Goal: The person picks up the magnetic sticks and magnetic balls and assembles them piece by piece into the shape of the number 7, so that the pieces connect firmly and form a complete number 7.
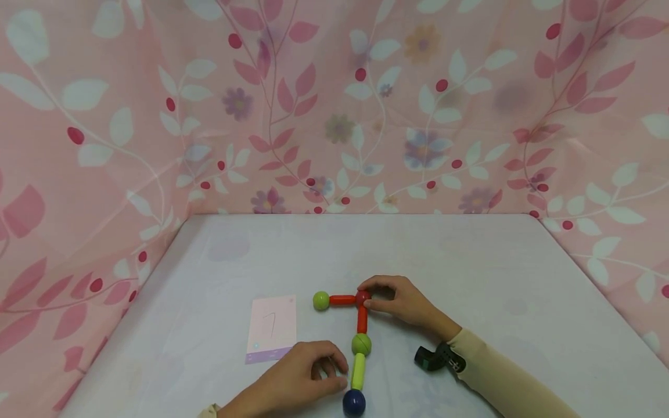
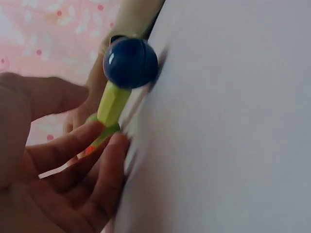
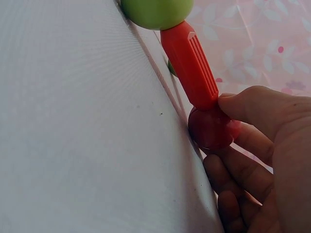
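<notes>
Balls and rods joined into a shape like a 7 lie on the white table. At its corner is a red ball [image 1: 363, 298], which my right hand [image 1: 405, 302] pinches between thumb and fingers. A red rod [image 1: 342, 300] runs left from it to a green ball [image 1: 321, 301]. Another red rod [image 3: 192, 65] leads down to a second green ball [image 1: 361, 345]. Below come a yellow-green rod [image 1: 358, 371] and a dark blue ball [image 2: 130, 63]. Beside that lower rod my left hand [image 1: 300, 371] is loosely curved, holding nothing; whether its fingertips touch the rod I cannot tell.
A pale card [image 1: 272, 328] with a thin 7-like line and a purple lower band lies left of the shape, partly behind my left hand. A black wrist device [image 1: 439, 357] sits at my right sleeve. Floral pink cloth [image 1: 334, 116] hangs around the table [image 1: 444, 249].
</notes>
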Tool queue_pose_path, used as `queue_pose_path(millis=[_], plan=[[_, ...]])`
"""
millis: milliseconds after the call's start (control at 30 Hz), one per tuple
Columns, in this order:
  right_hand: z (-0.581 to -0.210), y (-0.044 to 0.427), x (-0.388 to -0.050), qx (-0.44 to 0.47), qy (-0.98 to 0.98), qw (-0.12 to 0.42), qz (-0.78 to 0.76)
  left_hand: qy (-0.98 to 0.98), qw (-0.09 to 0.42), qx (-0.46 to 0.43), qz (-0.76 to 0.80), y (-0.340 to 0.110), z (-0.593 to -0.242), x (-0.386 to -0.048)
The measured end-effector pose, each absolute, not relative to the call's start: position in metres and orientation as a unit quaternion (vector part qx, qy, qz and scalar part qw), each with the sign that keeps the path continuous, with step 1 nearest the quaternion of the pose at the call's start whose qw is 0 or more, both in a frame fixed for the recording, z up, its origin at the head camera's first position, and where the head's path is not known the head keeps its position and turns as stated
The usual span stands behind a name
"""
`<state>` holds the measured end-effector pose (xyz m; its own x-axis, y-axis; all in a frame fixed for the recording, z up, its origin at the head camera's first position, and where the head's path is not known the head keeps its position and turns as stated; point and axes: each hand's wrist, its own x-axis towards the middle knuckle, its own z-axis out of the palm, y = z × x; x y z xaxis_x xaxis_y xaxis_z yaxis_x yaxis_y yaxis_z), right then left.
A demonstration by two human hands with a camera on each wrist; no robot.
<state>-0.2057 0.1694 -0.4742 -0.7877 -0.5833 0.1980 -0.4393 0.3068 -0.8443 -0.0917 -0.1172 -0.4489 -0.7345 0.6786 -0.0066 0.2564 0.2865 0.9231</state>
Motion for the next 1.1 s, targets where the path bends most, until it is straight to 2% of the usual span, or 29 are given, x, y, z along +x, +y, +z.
queue_pose_path(millis=[167,267,600,1100], plan=[[-0.474,0.169,-0.206,-0.317,0.809,0.072,-0.49,0.836,0.071,0.285,0.463,-0.126,-0.458,-0.107],[-0.47,0.166,-0.204,-0.313,0.814,0.071,-0.484,0.858,0.03,0.277,0.43,-0.133,-0.462,-0.115],[-0.463,0.165,-0.2,-0.304,0.824,0.07,-0.473,0.848,0.054,0.306,0.429,-0.146,-0.469,-0.135],[-0.477,0.171,-0.207,-0.313,0.823,0.058,-0.471,0.849,0.07,0.299,0.43,-0.147,-0.467,-0.135]])
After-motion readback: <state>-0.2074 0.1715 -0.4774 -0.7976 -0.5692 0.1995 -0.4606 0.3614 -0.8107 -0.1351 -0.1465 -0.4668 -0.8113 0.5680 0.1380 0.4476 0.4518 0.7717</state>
